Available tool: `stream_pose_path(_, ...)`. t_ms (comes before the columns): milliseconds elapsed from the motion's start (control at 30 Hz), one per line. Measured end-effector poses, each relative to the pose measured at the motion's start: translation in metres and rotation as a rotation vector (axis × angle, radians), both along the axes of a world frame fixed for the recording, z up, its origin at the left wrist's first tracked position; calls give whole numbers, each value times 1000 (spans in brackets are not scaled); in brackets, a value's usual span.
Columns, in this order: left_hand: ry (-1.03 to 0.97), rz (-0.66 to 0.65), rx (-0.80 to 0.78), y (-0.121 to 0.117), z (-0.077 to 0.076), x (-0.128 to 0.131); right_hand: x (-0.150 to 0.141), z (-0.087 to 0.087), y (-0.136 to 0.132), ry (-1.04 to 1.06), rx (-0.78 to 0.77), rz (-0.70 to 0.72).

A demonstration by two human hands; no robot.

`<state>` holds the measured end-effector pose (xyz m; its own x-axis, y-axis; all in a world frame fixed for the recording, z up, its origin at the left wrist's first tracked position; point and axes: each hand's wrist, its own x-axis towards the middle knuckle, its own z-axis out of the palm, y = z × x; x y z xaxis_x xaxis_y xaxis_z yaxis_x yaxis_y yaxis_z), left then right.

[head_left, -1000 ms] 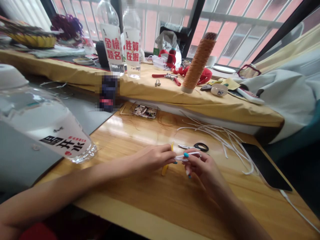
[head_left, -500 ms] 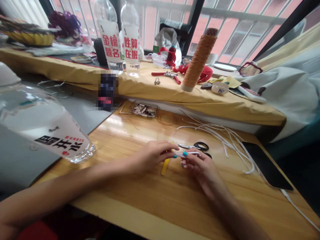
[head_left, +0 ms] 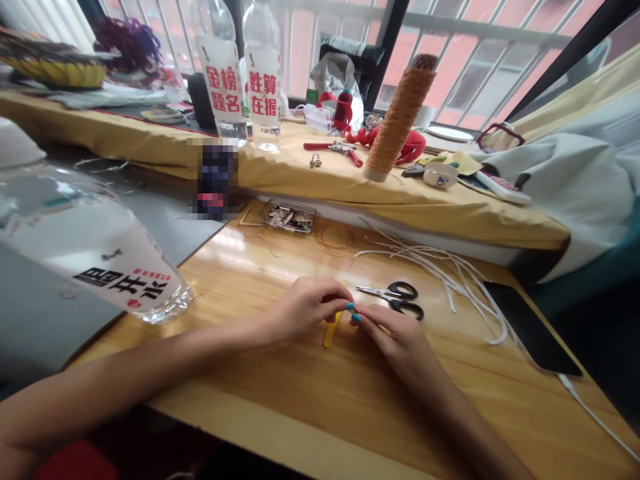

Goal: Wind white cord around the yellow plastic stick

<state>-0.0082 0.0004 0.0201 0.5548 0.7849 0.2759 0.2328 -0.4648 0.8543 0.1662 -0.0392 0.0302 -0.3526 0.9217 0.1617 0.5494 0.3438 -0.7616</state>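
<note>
My left hand (head_left: 311,310) and my right hand (head_left: 403,337) meet over the wooden table, thumbs and fingertips pinched together. Between them they hold a short white cord, seen half a second ago and now almost wholly covered by the fingers. A slim yellow tool (head_left: 329,333) with a narrow tip lies on the table under the left fingertips. Just beyond the right hand rest scissors (head_left: 385,292) with black handles, their blades slightly apart. Farther right lies a loose bundle of white cords (head_left: 445,257).
A large water bottle (head_left: 120,260) stands at the left. Behind are a clear box of small pieces (head_left: 290,218) and a cloth-covered ledge (head_left: 310,183) bearing an orange thread spool (head_left: 400,120), red-handled pliers (head_left: 333,147) and two bottles. A phone (head_left: 530,330) lies at right.
My right hand has turned and moved left, so its fingertips now meet the left ones. The white cord that showed between them is now hidden, and the scissors are more fully visible.
</note>
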Motion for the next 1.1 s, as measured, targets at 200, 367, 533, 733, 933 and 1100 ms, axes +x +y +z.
stream_pose_path(200,-83,-13,-192,-1,-1,1,-9,2,-2,91,-202,61)
stream_pose_path(367,-254,-135,-582,6,0,0,-7,-3,0,179,-329,54)
stream_pose_path(533,-353,-246,-738,13,2,-2,-1,-9,3,305,-498,-48)
stream_pose_path(733,-356,-262,-727,11,5,-3,-2,-8,1,412,-559,-36)
stream_pose_path(933,-325,-271,-721,11,3,-3,-3,-11,0,377,-522,-64)
stream_pose_path(1100,-273,-281,-637,12,-3,-3,-4,-5,0,198,-376,-1)
